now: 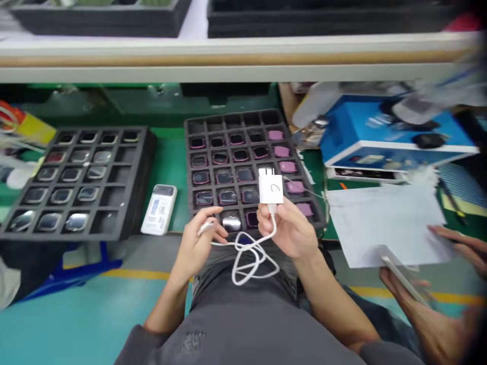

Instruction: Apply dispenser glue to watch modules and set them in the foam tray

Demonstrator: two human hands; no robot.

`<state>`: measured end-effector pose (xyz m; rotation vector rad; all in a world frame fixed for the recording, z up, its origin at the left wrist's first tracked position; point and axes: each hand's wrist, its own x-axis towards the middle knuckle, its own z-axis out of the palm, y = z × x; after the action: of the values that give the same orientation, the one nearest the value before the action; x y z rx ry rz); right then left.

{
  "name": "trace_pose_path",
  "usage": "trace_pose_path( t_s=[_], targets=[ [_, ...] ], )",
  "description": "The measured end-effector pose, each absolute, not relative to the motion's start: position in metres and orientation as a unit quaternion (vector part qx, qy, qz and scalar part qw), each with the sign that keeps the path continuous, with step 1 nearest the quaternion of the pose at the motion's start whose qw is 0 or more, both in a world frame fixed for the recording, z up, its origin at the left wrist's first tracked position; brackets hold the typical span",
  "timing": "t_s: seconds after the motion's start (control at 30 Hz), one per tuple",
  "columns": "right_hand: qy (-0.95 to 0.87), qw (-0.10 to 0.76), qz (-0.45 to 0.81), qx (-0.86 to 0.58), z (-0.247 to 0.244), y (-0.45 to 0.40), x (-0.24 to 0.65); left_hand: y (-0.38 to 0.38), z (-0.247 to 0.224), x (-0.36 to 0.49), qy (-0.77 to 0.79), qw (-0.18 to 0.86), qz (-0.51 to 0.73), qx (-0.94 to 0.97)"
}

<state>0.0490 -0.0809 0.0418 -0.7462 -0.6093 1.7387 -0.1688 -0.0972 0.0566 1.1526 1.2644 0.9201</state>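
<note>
In my right hand (291, 230) is a white plug-in charger (271, 188), its metal prongs pointing away from me. A white cable (253, 248) runs from the charger's near end and hangs in loose loops over my lap. My left hand (198, 241) is closed around the cable's other end, where a small white connector shows between the fingers. Beyond both hands lies a dark foam tray (232, 119) with smartwatch bodies in its compartments, several dark-faced and a pink column (287, 167) along the right side.
Another foam tray (129, 197) of watch faces sits at the left. Between the trays lies a white rectangular device (159, 209). On the right are a blue box-shaped machine (391, 132), paper sheets (380, 223) and another person's hands (407, 294), one holding a flat device. A shelf edge (228, 58) crosses above.
</note>
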Motion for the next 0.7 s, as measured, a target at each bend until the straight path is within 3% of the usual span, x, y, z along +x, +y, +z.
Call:
trace_pose_path(
  t_s=[0.2, 0.3, 0.4, 0.57, 0.7],
  targets=[
    [-0.268, 0.418, 0.834, -0.241, 0.048, -0.094, 0.01, -0.123, 0.069, -0.242, 0.481, 0.501, 0.287, 0.66],
    [-0.282, 0.389, 0.849, -0.221, 0.045, -0.098, 0.01, -0.109, 0.064, -0.271, 0.635, 0.285, 0.361, 0.621],
    [-0.271, 0.39, 0.854, -0.211, 0.041, -0.103, 0.016, -0.083, 0.046, -0.273, 0.708, 0.129, 0.323, 0.615],
    [-0.28, 0.417, 0.835, -0.224, 0.039, -0.117, 0.02, -0.058, 0.019, -0.266, 0.76, 0.083, 0.178, 0.619],
    [-0.324, 0.435, 0.787, -0.294, 0.037, -0.117, 0.02, -0.055, 0.01, -0.271, 0.758, 0.068, 0.18, 0.624]
  ],
)
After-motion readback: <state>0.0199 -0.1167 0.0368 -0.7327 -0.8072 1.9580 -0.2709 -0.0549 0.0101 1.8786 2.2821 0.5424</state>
